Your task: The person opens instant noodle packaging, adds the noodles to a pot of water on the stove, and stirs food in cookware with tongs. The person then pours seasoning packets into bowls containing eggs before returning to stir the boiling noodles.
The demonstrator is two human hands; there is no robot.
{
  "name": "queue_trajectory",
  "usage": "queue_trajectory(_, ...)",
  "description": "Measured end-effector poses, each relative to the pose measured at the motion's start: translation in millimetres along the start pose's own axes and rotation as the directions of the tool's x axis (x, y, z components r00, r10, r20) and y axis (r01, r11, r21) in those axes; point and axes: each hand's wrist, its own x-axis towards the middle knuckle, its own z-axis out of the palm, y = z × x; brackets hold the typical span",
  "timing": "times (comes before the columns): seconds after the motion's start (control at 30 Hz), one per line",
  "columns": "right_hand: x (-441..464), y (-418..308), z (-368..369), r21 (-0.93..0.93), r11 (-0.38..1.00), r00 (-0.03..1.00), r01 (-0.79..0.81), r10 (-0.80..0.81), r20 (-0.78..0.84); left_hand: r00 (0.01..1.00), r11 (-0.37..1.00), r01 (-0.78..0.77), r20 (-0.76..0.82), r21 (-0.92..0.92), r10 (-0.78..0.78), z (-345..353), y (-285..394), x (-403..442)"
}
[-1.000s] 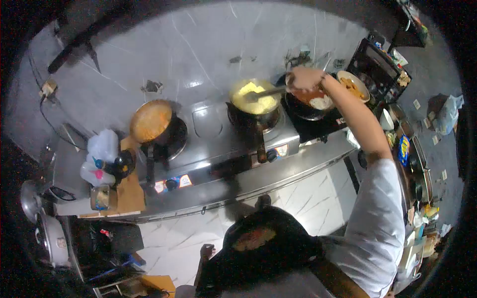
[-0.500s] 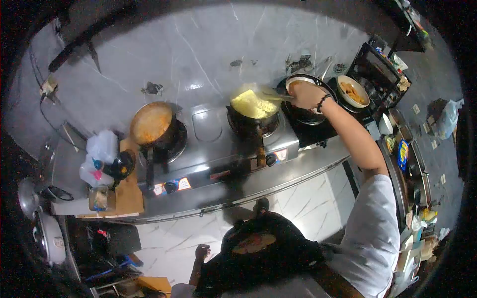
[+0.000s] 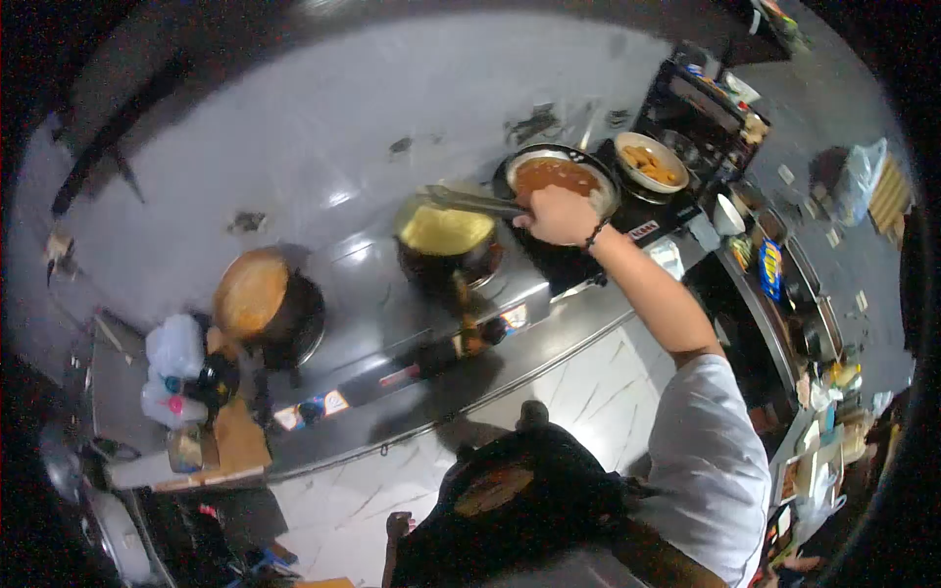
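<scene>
My right hand [image 3: 561, 216] is closed around the end of dark metal tongs [image 3: 470, 202], palm down, with a dark bracelet at the wrist. The tongs reach left over a pan of yellow food [image 3: 446, 230]. Just behind my right hand is a pan of reddish-brown sauce [image 3: 554, 176], partly hidden by it. My left hand [image 3: 399, 524] hangs low beside my body, small and dim; its fingers are too unclear to read. A pan of orange food [image 3: 252, 294] sits tilted at the left of the stove.
A pale bowl of orange-brown pieces [image 3: 650, 163] stands right of the sauce pan. A black rack [image 3: 698, 103] is behind it. Plastic containers [image 3: 174, 343] and cardboard [image 3: 238, 438] lie at the counter's left end. Bowls and packets line the right-hand counter [image 3: 774, 343].
The view has turned and shifted. My right hand has moved back from over the sauce pan to its front edge. The tongs, earlier down in the yellow food, now show above the pan.
</scene>
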Motion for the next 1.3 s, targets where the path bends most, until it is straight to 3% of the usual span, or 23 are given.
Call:
queue_trajectory(0.03,-4.5,8.7,1.7,0.006,0.997,0.996,-0.08,0.08,0.05,1.0,1.0,-0.01,0.013,-0.002,0.01,1.1,6.2,3.7)
queue_trajectory(0.23,-56.2,122.3,39.5,0.471,0.869,0.968,0.152,-0.035,-0.248,1.0,1.0,-0.013,0.021,-0.01,0.013,31.6,30.1,8.9)
queue_trajectory(0.3,-75.8,173.8,38.9,0.544,0.829,0.901,-0.127,0.326,-0.287,0.999,0.999,0.013,0.029,-0.049,-0.012,49.6,31.7,7.6)
queue_trajectory(0.37,-88.4,210.9,14.1,0.741,0.588,0.777,-0.324,0.612,-0.146,0.998,0.992,0.048,0.045,-0.12,-0.043,73.2,35.1,4.8)
queue_trajectory(0.43,-81.2,307.1,44.9,0.466,0.808,0.683,-0.359,0.568,-0.459,1.0,0.991,0.024,0.023,-0.133,-0.022,104.1,42.1,0.8)
queue_trajectory(0.5,-72.1,357.2,39.3,0.395,0.674,0.625,-0.625,0.734,-0.264,0.995,0.994,-0.09,-0.057,-0.06,0.086,140.1,56.2,-14.4)
queue_trajectory(0.7,-36.1,484.0,89.3,0.204,0.664,0.637,-0.719,0.747,-0.19,0.984,0.984,-0.169,0.049,-0.06,0.172,222.0,101.3,-61.6)
queue_trajectory(0.73,-37.3,479.4,84.3,0.2,0.694,0.641,-0.692,0.718,-0.271,0.98,0.967,-0.186,-0.036,0.174,0.195,231.7,98.3,-59.3)
queue_trajectory(0.77,-47.0,469.8,81.1,0.081,0.717,0.583,-0.693,0.622,-0.522,0.983,0.968,-0.168,-0.04,0.187,0.179,237.2,96.9,-57.0)
queue_trajectory(0.8,-58.8,465.7,72.6,0.167,0.788,0.539,-0.593,0.542,-0.644,0.825,0.633,-0.494,0.092,0.596,0.557,236.2,87.6,-50.5)
queue_trajectory(0.83,-69.0,463.2,73.3,0.233,0.85,0.464,-0.473,0.465,-0.755,0.556,0.054,-0.613,0.382,0.788,0.738,234.0,81.6,-48.8)
queue_trajectory(0.9,-107.1,450.7,103.5,0.448,0.813,0.358,-0.372,0.571,-0.739,0.621,0.088,-0.587,0.377,0.805,0.687,233.9,80.9,-53.1)
queue_trajectory(0.97,-142.6,454.6,179.7,0.442,0.797,0.343,-0.411,0.584,-0.735,0.569,-0.004,-0.678,0.528,0.735,0.631,233.6,79.4,-57.1)
queue_trajectory(1.0,-154.5,452.7,207.4,0.359,0.777,0.464,-0.518,0.607,-0.646,0.676,0.076,-0.581,0.429,0.811,0.599,234.7,75.2,-62.6)
queue_trajectory(1.03,-161.6,451.6,230.1,0.253,0.757,0.567,-0.602,0.628,-0.533,0.981,0.694,-0.18,0.074,0.697,0.181,238.4,75.9,-62.4)
queue_trajectory(1.07,-161.9,453.3,247.4,0.256,0.771,0.586,-0.583,0.618,-0.524,0.831,0.434,-0.475,0.228,0.765,0.508,237.3,80.9,-64.2)
queue_trajectory(1.1,-160.4,454.1,264.0,0.075,0.772,0.626,-0.631,0.564,-0.539,0.563,0.072,-0.643,0.407,0.762,0.72,232.5,90.2,-68.6)
queue_trajectory(1.13,-159.4,464.0,295.3,-0.105,0.749,0.668,-0.654,0.507,-0.545,0.86,0.576,-0.453,0.164,0.681,0.482,235.8,113.5,-78.1)
queue_trajectory(1.17,-160.6,492.9,320.6,-0.236,0.783,0.733,-0.576,0.366,-0.574,0.996,0.9,-0.088,0.013,0.427,0.091,237.8,133.6,-94.2)
queue_trajectory(1.2,-142.2,499.9,317.2,-0.281,0.601,0.649,-0.748,0.752,-0.12,0.782,0.47,-0.55,0.228,0.69,0.58,228.8,121.7,-75.8)
queue_trajectory(1.23,-146.1,500.7,313.7,-0.071,0.767,0.762,-0.638,0.616,-0.197,0.747,0.452,-0.503,0.107,0.737,0.656,235.9,130.4,-80.2)
queue_trajectory(1.27,-146.4,494.9,322.2,-0.052,0.859,0.839,-0.51,0.483,-0.252,0.931,0.933,-0.356,0.06,-0.058,0.359,220.6,117.2,-59.5)
queue_trajectory(1.3,-151.1,508.9,353.6,-0.152,0.904,0.912,-0.4,0.377,-0.158,0.892,0.663,-0.399,0.101,0.633,0.44,224.5,137.2,-72.1)
